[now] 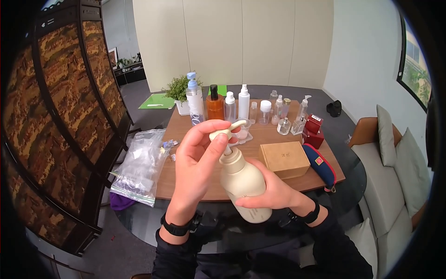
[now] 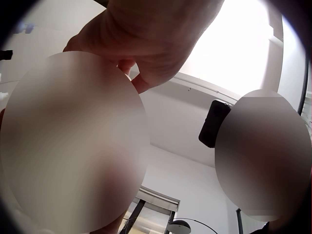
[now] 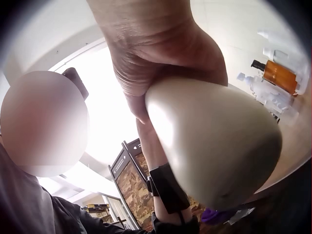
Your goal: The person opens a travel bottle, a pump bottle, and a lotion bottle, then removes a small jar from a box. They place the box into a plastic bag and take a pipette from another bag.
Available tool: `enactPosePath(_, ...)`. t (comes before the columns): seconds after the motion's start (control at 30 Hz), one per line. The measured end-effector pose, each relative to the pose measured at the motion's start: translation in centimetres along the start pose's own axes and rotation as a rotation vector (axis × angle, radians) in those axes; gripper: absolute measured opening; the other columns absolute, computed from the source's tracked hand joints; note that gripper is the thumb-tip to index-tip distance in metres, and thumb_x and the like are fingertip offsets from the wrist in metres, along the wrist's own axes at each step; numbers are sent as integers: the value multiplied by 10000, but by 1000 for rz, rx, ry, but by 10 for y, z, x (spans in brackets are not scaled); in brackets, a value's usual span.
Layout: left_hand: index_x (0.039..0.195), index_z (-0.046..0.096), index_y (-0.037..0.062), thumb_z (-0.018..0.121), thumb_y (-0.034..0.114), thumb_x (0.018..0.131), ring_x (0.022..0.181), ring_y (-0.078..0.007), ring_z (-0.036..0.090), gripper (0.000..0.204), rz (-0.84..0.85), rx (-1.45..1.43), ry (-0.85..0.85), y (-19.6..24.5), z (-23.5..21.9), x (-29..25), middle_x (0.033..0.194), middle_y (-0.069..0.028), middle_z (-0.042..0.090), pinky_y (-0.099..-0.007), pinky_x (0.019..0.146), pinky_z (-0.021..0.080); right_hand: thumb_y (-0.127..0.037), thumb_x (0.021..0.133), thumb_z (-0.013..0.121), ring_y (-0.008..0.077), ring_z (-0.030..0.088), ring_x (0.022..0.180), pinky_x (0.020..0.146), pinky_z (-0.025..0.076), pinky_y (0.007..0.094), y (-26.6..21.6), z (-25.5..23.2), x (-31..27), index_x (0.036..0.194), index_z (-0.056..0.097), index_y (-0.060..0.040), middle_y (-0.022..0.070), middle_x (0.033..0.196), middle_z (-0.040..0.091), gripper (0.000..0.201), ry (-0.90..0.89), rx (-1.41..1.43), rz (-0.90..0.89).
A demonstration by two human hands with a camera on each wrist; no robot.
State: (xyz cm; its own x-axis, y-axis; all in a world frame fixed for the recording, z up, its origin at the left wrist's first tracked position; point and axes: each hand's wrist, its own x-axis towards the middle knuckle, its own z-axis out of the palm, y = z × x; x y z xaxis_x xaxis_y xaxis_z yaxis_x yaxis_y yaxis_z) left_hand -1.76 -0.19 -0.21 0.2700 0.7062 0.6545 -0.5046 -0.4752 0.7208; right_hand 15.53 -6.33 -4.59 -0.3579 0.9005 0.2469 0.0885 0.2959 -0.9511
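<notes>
A cream pump bottle [image 1: 246,183] is held tilted over the near edge of the table, its top leaning left. My right hand [image 1: 274,188] grips the rounded body, thumb across the front. With thumb and fingers, my left hand [image 1: 193,156] pinches the pump head [image 1: 223,136], whose curved spout points right. A short stretch of stem shows between the pump head and the collar [image 1: 233,160]. In the right wrist view the smooth base of the bottle [image 3: 214,141] faces the camera beneath my right hand [image 3: 170,53]. A blurred patch hides much of the left wrist view.
On the wooden table [image 1: 223,188] stand an amber bottle [image 1: 215,107], a blue-topped pump bottle [image 1: 195,104] and several clear and white bottles. A cardboard box [image 1: 285,158], a navy pouch [image 1: 319,165] and red boxes [image 1: 313,131] lie right; a plastic bag [image 1: 139,160] lies left.
</notes>
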Motion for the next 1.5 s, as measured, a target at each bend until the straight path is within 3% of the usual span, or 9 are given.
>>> enactPosePath(0.4, 1192, 533, 20, 580, 155, 945, 926, -167, 622, 285, 109, 260, 117, -9, 9, -2, 1111, -141, 641, -313, 838, 490, -348, 721, 760, 397, 639, 909, 756, 512, 470, 4, 3, 6, 1369, 336, -121, 185, 1119, 619, 807, 376, -762, -179)
enactPosePath(0.6, 1314, 416, 12, 578, 95, 940, 1090, -168, 573, 416, -128, 10, -13, -11, 16, 1, 1157, -141, 619, -309, 879, 488, -302, 748, 790, 256, 581, 1114, 914, 466, 381, -6, -5, 3, 1387, 320, -49, 156, 1219, 556, 833, 211, -436, 22)
enactPosePath(0.7, 1314, 408, -12, 569, 105, 946, 1072, -184, 589, 419, -194, -24, -40, -15, 16, 3, 1169, -153, 617, -313, 893, 493, -461, 880, 636, 216, 570, 1102, 897, 467, 361, 9, -11, 6, 1435, 239, -34, 136, 1243, 529, 805, 102, -66, -150)
enactPosePath(0.8, 1298, 422, -24, 582, 102, 940, 1019, -181, 618, 412, -226, -42, -1, -19, 16, 2, 1151, -159, 630, -300, 863, 513, -529, 955, 461, 167, 495, 1160, 933, 437, 330, 10, -16, 6, 1449, 197, 7, 116, 1286, 480, 776, -53, 290, -14)
enactPosePath(0.83, 1293, 426, -27, 587, 97, 936, 1010, -180, 623, 411, -249, -61, 11, -20, 14, 3, 1145, -160, 633, -296, 857, 517, -555, 989, 295, 151, 501, 1154, 949, 430, 316, 11, -15, 7, 1445, 219, -6, 108, 1276, 490, 718, -73, 231, -52)
enactPosePath(1.03, 1268, 443, -40, 660, 77, 885, 989, -172, 633, 455, -260, -99, 55, -20, 13, 2, 1120, -159, 643, -284, 848, 522, -639, 950, 97, 205, 520, 1213, 1019, 424, 369, 22, -14, 10, 1416, 321, -19, 123, 1345, 496, 807, -43, 299, 99)
enactPosePath(1.13, 1256, 453, -36, 706, 88, 852, 978, -159, 631, 492, -224, -81, 83, -20, 12, -1, 1098, -146, 645, -281, 847, 521, -628, 959, 131, 211, 505, 1235, 1022, 429, 379, 12, -12, 10, 1425, 315, -30, 118, 1364, 485, 780, -63, 460, 192)
enactPosePath(1.33, 1217, 440, -15, 746, 128, 827, 950, -136, 617, 516, -228, -131, 241, -25, 6, 0, 1058, -115, 632, -276, 814, 521, -438, 934, 558, 167, 554, 1117, 924, 474, 316, 6, -17, 7, 1421, 301, -53, 101, 1271, 509, 672, -137, 484, 210)
enactPosePath(1.5, 1191, 425, 0, 749, 151, 830, 947, -140, 614, 509, -260, -158, 259, -28, 3, 0, 1056, -119, 627, -276, 798, 520, -388, 888, 642, 164, 558, 1108, 906, 489, 327, 7, -17, 8, 1435, 269, -58, 100, 1267, 510, 740, -144, 579, 274)
